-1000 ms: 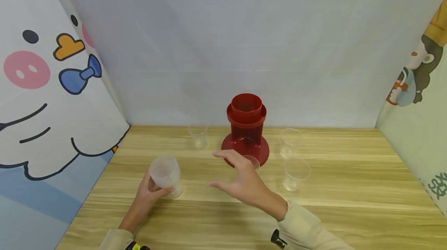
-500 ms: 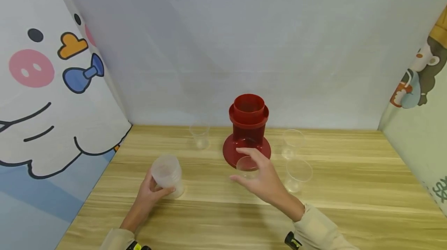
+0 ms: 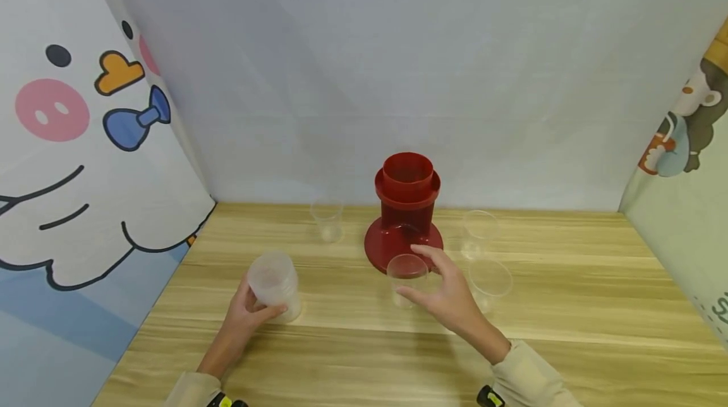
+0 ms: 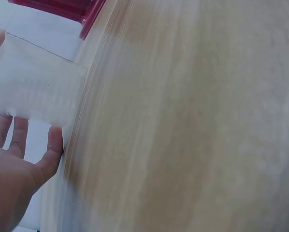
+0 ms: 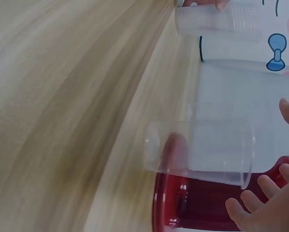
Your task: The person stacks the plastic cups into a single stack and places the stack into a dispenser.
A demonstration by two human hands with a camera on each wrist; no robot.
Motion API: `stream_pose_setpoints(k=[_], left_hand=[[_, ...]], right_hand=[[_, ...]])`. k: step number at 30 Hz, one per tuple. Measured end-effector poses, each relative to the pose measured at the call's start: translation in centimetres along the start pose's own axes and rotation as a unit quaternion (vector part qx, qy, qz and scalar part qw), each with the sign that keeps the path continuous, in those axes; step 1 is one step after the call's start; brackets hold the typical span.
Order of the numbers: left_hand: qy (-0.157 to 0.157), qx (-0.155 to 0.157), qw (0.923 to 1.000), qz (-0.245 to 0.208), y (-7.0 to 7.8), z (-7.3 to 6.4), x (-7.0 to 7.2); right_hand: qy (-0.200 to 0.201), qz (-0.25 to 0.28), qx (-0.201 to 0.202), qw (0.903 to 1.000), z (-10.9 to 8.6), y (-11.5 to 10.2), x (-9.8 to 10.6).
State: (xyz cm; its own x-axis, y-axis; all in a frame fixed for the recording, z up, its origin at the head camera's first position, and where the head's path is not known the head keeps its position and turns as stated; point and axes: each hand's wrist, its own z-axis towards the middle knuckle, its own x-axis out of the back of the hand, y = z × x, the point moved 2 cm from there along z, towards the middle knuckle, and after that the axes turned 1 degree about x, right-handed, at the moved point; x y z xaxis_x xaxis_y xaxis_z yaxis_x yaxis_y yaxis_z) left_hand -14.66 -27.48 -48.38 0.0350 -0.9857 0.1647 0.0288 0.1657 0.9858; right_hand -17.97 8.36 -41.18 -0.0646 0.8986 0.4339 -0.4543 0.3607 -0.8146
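Observation:
My left hand (image 3: pixel 237 325) grips a stack of nested clear plastic cups (image 3: pixel 275 287) that stands upright on the table. In the left wrist view the thumb lies on one side of the stack (image 4: pixel 36 82) and the fingers on the other. My right hand (image 3: pixel 452 299) hovers just right of a single clear plastic cup (image 3: pixel 404 277), its thumb and fingers spread apart. The right wrist view shows a gap between that cup (image 5: pixel 202 150) and the fingertips (image 5: pixel 236 210). Behind the cup stands a red two-tiered plastic cylinder (image 3: pixel 407 195) on a wide round base.
One more clear cup (image 3: pixel 328 224) stands at the back left. On the right are two others, a rear cup (image 3: pixel 479 233) and a front cup (image 3: pixel 489 284), the latter beside my right hand. A pale cloth wall (image 3: pixel 409 78) borders the wooden table (image 3: pixel 341 356) behind.
My right hand has moved to the right, from left of the single cup to its right side, uncovering the cup. The left hand keeps its hold on the stack.

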Motion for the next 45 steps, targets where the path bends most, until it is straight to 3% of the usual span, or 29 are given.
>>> stream_pose_setpoints(k=[8,17,24,31,34,45], left_hand=[[0.000,0.005,1.0000,0.000,-0.1,0.1,0.0],[0.002,0.011,0.9999,0.000,0.0,0.0,-0.1],[0.002,-0.002,1.0000,-0.003,0.0,-0.1,-0.2],[0.003,0.008,1.0000,0.004,0.3,-0.1,-0.2],[0.003,0.011,0.9999,0.007,0.3,-0.1,-0.2],[0.002,0.008,1.0000,0.005,0.1,0.0,-0.2]], right_hand=[[-0.008,0.040,-0.058,0.9974,-0.7,2.1,-0.4],[-0.008,0.073,-0.092,0.9931,-1.4,3.5,-1.6],[0.023,0.095,-0.104,0.9897,-1.5,3.4,-2.5],[0.028,0.090,-0.110,0.9894,-1.4,0.5,-2.2],[0.028,0.093,-0.122,0.9877,-1.4,0.4,-2.2],[0.030,0.096,-0.112,0.9886,-1.6,3.6,-2.8]])
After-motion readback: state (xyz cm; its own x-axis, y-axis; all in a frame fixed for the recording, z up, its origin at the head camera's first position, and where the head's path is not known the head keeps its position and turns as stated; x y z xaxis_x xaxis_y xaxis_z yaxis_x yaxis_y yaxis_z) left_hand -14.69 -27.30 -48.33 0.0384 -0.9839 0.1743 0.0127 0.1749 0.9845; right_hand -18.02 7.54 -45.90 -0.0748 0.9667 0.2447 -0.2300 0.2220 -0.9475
